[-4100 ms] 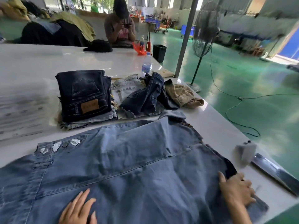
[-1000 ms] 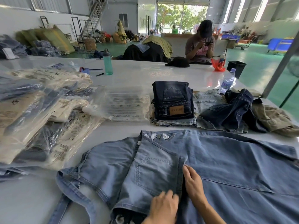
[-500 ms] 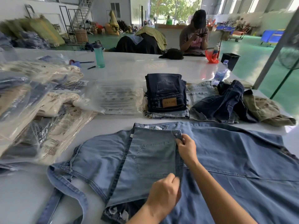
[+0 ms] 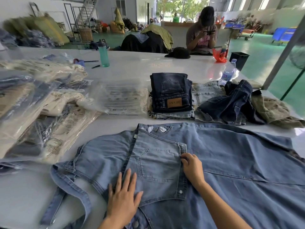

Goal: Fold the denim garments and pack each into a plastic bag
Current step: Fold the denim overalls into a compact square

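A large light-blue denim garment [image 4: 231,159] lies spread on the white table [image 4: 24,187], its pocketed bib panel folded over the middle and a strap trailing at the lower left. My left hand [image 4: 123,195] lies flat, fingers straight, on the left part of that panel. My right hand [image 4: 192,167] rests on the panel's buttoned right edge with fingers curled onto the hem. Behind the garment sit a stack of folded dark jeans [image 4: 171,95] and a loose heap of denim [image 4: 231,103]. An empty printed plastic bag [image 4: 122,100] lies left of the stack.
Several bagged garments [image 4: 41,113] are piled on the left of the table. A teal bottle [image 4: 103,53], pens and a clear water bottle [image 4: 228,73] stand farther back. A seated person [image 4: 202,33] is at the far side. An olive garment [image 4: 272,109] lies at right.
The bib panel now lies flat. My left hand released its lower edge and lies flat on the panel; my right hand slid down the buttoned edge from the top corner.
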Demonstrator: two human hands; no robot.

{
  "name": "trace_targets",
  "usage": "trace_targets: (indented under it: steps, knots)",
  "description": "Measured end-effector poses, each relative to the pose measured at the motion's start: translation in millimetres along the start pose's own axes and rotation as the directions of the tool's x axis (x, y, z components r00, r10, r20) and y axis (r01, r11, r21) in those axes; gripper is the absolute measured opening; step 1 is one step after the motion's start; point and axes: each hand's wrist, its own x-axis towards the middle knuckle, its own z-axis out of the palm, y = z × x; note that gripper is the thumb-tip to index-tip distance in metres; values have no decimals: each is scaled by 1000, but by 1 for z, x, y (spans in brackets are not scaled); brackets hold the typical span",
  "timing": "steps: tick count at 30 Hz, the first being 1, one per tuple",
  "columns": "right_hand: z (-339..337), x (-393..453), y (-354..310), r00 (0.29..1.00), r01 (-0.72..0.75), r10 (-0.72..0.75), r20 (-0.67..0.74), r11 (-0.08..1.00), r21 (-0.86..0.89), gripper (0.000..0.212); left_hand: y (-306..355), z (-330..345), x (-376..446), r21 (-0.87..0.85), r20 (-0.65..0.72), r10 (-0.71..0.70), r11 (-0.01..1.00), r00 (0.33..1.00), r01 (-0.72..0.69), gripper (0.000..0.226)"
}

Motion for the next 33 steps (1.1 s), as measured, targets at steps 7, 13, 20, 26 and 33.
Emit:
trace_targets:
  steps: [7,13,20,26,33]
  knots:
    - [1,-22,-4,989,76,-131,-63,837,-541,30,-17,4,-18,-101,-159,49,993,986,-65,82]
    - [-3,-16,28,984,-10,112,136,807,-591,65,-17,-24,27,-171,-109,-86,983,990,66,87]
    - [16,-2,36,979,-27,152,137,761,-649,81,-51,16,63,-46,68,-229,972,971,232,74]
    - [26,24,14,974,9,136,180,773,-634,77,-74,10,91,-50,90,-243,968,966,248,79]
    - [19,15,22,974,94,56,220,783,-615,70,-77,15,74,-69,64,-217,973,974,222,80]
